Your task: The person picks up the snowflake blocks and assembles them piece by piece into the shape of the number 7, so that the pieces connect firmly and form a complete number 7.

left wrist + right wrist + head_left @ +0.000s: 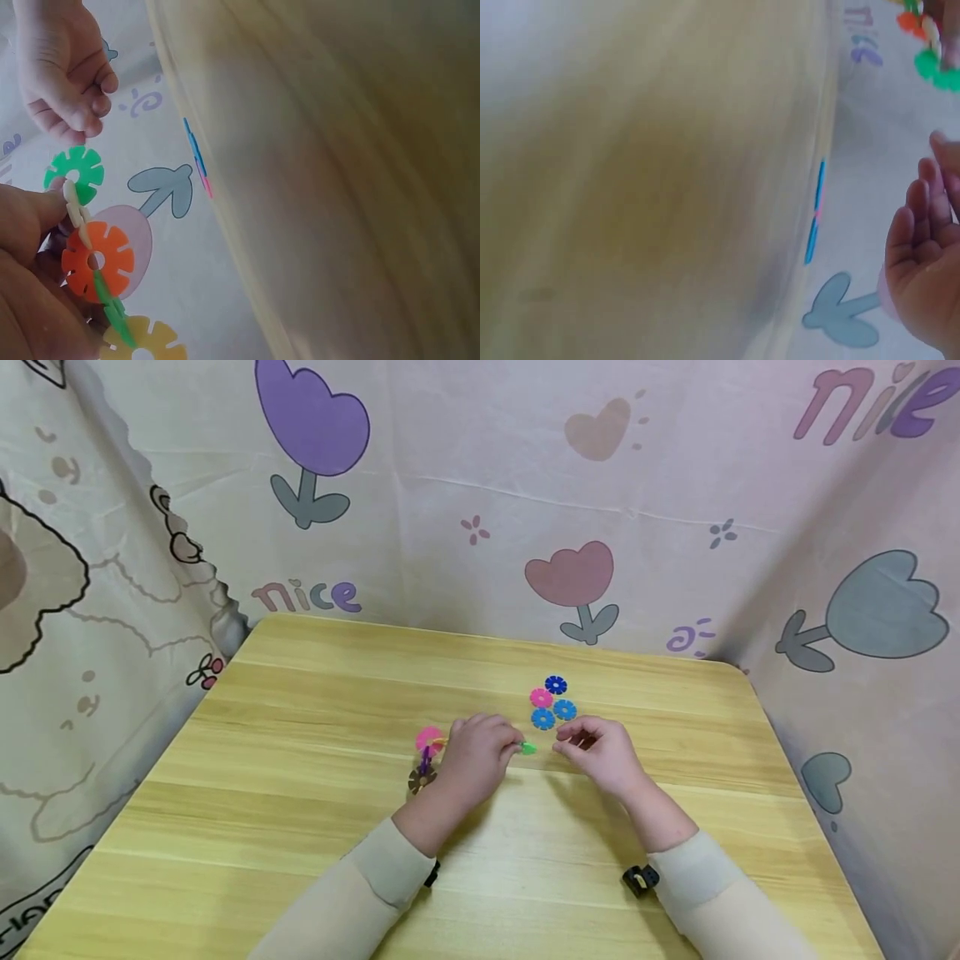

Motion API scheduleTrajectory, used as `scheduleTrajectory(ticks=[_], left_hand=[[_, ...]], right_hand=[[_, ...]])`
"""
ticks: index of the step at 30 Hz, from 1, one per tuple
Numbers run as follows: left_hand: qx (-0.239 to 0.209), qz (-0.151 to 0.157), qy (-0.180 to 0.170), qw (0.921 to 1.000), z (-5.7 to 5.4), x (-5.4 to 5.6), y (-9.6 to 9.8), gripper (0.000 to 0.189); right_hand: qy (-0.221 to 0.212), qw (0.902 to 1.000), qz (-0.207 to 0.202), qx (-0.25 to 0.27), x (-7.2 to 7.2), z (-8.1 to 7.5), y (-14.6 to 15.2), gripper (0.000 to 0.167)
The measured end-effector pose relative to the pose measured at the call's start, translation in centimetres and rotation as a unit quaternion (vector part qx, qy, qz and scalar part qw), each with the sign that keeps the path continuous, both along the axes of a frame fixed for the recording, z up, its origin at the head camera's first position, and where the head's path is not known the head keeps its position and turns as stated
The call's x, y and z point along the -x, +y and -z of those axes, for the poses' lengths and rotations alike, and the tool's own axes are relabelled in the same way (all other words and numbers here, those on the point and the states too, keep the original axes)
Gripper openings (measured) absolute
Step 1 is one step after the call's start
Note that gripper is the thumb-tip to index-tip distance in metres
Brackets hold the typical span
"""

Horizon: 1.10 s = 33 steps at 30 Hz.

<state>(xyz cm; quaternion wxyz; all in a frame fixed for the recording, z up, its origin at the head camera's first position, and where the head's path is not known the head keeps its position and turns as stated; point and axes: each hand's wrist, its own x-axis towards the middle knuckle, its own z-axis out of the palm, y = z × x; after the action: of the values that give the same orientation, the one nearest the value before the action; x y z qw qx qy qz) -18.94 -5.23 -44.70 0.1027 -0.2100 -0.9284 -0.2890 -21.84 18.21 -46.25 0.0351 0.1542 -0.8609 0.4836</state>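
My left hand (476, 753) grips a chain of slotted plastic discs, pinched between thumb and fingers. A green disc (77, 174) forms the end nearest my right hand. After it come a white disc (73, 204), an orange disc (97, 253), a green one seen edge-on and a yellow disc (146, 341). Past the left hand, a pink disc (428, 740), a purple disc (426, 762) and a brown disc (422, 779) show in the head view. Just right of the green end is my right hand (603, 753), fingers loosely bent, holding nothing visible.
Loose discs lie on the wooden table (300, 693) beyond the right hand: a dark blue disc (556, 685), a pink disc (541, 697) and two light blue discs (565, 710). A patterned curtain (450, 460) hangs behind the table's far edge.
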Motion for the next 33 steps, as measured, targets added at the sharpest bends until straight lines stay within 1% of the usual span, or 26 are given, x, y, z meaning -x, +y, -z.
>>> scheduleTrajectory(ticks=[3,6,8,11,15,21,28,31,33], left_hand=[[-0.007,0.002,-0.006,1.0000,0.0,-0.1,0.0,0.009],[-0.010,0.002,-0.012,0.9999,0.1,-0.1,0.0,0.009],[-0.009,0.000,-0.014,0.9999,0.1,-0.1,0.0,0.010],[-0.009,-0.002,-0.020,0.9998,0.2,-0.1,0.0,0.010],[-0.009,0.000,-0.026,0.9996,0.1,-0.2,-0.1,0.010],[0.006,-0.001,-0.023,0.9997,0.0,-0.2,-0.1,0.011],[0.015,-0.001,-0.026,0.9996,0.0,-0.2,-0.2,0.011],[0.017,-0.003,-0.028,0.9995,-0.1,-0.2,-0.2,0.011],[0.017,-0.005,-0.030,0.9994,-0.1,-0.2,-0.2,0.011]], right_hand=[[0.002,0.9986,0.034,-0.040,1.1,0.0,0.6,0.007],[-0.008,0.9947,0.068,-0.076,2.3,0.1,1.1,0.008],[-0.014,0.9917,0.083,-0.098,3.3,0.4,1.3,0.010],[-0.017,0.9887,0.092,-0.117,4.6,0.7,1.7,0.014],[-0.019,0.9868,0.097,-0.128,5.6,0.9,2.2,0.020],[-0.038,0.9815,0.102,-0.157,6.3,1.0,2.6,0.032],[-0.097,0.9727,0.084,-0.193,7.3,1.1,2.2,0.047],[-0.107,0.9674,0.071,-0.218,7.7,1.2,1.9,0.051],[-0.106,0.9642,0.063,-0.235,7.9,1.2,1.7,0.051]])
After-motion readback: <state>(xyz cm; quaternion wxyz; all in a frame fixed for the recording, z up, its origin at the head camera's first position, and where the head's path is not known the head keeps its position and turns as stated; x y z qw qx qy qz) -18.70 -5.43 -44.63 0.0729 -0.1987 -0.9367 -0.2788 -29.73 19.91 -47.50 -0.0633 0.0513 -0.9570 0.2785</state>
